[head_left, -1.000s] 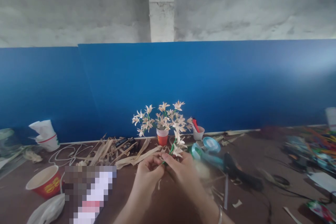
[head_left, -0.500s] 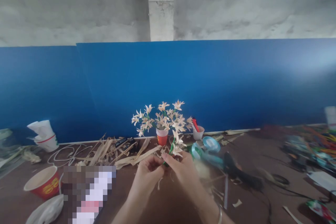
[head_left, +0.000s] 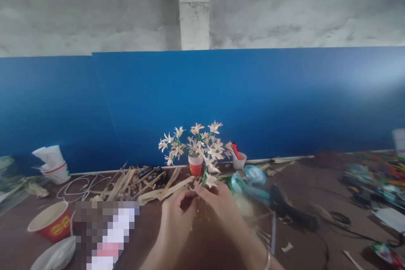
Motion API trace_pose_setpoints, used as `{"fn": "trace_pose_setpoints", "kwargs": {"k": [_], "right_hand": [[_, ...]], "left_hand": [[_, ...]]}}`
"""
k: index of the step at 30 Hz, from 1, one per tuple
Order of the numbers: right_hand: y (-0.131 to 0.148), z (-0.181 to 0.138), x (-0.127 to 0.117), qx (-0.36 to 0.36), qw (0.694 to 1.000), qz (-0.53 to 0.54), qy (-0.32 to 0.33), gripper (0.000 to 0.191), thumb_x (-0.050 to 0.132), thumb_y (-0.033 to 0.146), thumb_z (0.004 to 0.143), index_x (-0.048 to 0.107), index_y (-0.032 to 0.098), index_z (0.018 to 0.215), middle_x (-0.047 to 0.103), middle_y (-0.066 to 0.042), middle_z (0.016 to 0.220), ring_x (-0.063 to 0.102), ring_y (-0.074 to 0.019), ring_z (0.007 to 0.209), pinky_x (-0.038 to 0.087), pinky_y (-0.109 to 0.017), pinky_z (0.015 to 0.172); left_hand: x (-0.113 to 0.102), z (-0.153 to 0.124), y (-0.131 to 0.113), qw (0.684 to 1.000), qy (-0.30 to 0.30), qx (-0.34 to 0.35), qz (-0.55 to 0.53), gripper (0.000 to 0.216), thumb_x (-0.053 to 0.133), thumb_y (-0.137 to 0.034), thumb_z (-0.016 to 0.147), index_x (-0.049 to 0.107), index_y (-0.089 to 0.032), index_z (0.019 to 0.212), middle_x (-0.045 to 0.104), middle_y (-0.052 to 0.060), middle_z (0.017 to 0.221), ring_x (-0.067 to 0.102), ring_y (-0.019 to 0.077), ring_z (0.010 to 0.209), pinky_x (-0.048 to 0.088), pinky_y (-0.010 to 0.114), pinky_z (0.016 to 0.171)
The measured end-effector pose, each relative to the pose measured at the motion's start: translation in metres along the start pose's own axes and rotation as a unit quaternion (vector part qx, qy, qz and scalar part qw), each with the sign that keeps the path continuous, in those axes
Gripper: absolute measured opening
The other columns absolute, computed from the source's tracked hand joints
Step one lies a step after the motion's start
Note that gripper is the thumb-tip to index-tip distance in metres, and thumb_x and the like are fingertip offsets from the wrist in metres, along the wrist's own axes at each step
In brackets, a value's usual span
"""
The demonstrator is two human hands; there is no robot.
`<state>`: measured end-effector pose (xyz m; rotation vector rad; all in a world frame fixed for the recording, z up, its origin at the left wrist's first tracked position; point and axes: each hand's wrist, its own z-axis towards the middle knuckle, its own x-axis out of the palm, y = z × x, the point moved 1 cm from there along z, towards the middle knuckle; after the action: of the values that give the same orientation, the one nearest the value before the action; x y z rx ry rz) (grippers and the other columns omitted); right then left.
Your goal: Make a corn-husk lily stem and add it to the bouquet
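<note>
Dried husk strips (head_left: 122, 181) lie ahead-left of the left hand (head_left: 177, 211), its fingers curled; whether they grip, I cannot tell. Beyond both hands, a paper cup (head_left: 195, 170) props lily-like flowers (head_left: 199, 150) upright. Between them, the flower sprig (head_left: 211, 180) is pinched below its blooms by the right hand (head_left: 221, 204), probably sparing petals.

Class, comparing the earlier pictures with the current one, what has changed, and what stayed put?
The white flower sprig has shifted slightly left in the picture. The right hand still holds it, with the left hand alongside. The red cup of flowers stayed put.
</note>
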<state>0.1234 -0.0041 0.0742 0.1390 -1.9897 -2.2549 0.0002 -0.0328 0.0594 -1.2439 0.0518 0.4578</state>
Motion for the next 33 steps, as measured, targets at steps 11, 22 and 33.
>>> {"fn": "trace_pose_setpoints", "kwargs": {"k": [11, 22, 33], "right_hand": [[-0.008, 0.007, -0.005, -0.009, 1.000, -0.011, -0.015, 0.020, 0.071, 0.033, 0.058, 0.061, 0.016, 0.054, 0.058, 0.003, 0.051, 0.054, -0.0129, 0.054, 0.042, -0.023, 0.052], [-0.028, 0.004, 0.005, -0.026, 0.997, -0.010, -0.077, 0.029, 0.068, 0.042, 0.065, 0.062, 0.013, 0.067, 0.062, -0.003, 0.061, 0.057, -0.0162, 0.061, 0.046, -0.028, 0.060], [0.002, -0.003, -0.005, 0.070, 0.981, 0.148, 0.104, 0.029, 0.077, 0.037, 0.051, 0.056, 0.018, 0.045, 0.052, 0.004, 0.044, 0.046, -0.0094, 0.041, 0.040, -0.023, 0.044]], "left_hand": [[-0.002, 0.004, -0.003, 0.999, 0.030, -0.009, 0.001, 0.010, 0.060, -0.023, 0.065, 0.065, -0.017, 0.059, 0.067, 0.003, 0.056, 0.061, 0.0181, 0.054, 0.046, 0.024, 0.052], [-0.002, 0.002, 0.004, 0.998, 0.018, 0.051, 0.037, 0.011, 0.059, -0.024, 0.071, 0.068, -0.019, 0.068, 0.069, 0.004, 0.068, 0.062, 0.0190, 0.064, 0.046, 0.026, 0.060], [0.002, 0.002, 0.005, 0.948, 0.158, -0.165, -0.221, 0.021, 0.070, -0.034, 0.062, 0.065, -0.014, 0.061, 0.067, 0.005, 0.057, 0.060, 0.0152, 0.051, 0.044, 0.023, 0.051]]}}
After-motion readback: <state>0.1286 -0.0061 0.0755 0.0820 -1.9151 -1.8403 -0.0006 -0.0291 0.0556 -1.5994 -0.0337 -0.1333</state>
